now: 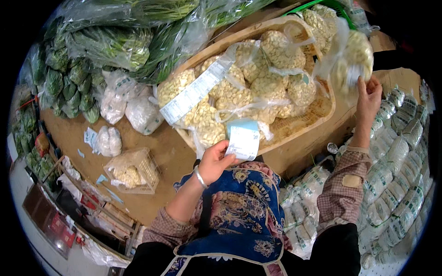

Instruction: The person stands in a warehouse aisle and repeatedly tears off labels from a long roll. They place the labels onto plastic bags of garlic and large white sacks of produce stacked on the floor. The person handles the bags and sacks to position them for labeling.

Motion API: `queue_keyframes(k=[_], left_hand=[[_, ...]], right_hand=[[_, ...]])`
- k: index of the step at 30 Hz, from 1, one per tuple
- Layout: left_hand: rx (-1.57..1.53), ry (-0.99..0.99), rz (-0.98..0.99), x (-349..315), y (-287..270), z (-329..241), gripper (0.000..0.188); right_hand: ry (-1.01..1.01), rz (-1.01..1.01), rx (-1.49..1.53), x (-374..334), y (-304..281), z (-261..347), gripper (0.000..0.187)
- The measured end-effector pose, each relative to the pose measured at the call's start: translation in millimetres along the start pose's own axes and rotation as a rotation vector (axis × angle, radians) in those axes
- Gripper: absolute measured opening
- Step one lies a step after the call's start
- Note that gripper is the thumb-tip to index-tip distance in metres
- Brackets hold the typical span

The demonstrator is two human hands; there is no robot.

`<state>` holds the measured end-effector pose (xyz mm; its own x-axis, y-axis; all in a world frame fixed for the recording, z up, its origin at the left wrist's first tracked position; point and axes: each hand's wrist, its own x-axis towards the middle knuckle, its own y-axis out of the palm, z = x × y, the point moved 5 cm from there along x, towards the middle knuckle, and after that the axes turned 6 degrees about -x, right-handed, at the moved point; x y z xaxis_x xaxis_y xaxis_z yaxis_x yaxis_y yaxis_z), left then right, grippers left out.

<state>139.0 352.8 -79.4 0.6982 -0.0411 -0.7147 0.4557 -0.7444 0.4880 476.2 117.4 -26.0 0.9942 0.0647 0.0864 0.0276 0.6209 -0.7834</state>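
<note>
Near the crate's front edge, my left hand pinches a small sheet of labels, white with printing on a pale blue backing. Out to the right, my right hand has its fingers closed at the lower end of a clear plastic bag of peeled garlic cloves, where a white label shows. That bag is smeared by motion, its loose plastic end toward the crate. Between my hands, a tan plastic crate holds several tied bags of garlic cloves. A long strip of printed labels lies across them.
Bagged leafy greens are piled at the far left, beside white plastic bags. A small basket stands on the brown surface at left. Several rows of wrapped packages fill the right side. Behind the crate is a green crate.
</note>
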Motion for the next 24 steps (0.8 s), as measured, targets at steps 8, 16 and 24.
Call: queue_keyframes(k=[8,16,24], left_hand=[[0.035,-0.018,-0.014,5,17,8,0.025],[0.243,-0.225,0.175,-19,2,50,0.025],[0.389,-0.274,0.099,-58,-55,78,0.022]], right_hand=[[-0.235,0.634,0.155,-162,65,64,0.024],[-0.216,1.158,0.273,-274,92,89,0.018],[0.529,1.575,0.475,-307,154,9,0.021]])
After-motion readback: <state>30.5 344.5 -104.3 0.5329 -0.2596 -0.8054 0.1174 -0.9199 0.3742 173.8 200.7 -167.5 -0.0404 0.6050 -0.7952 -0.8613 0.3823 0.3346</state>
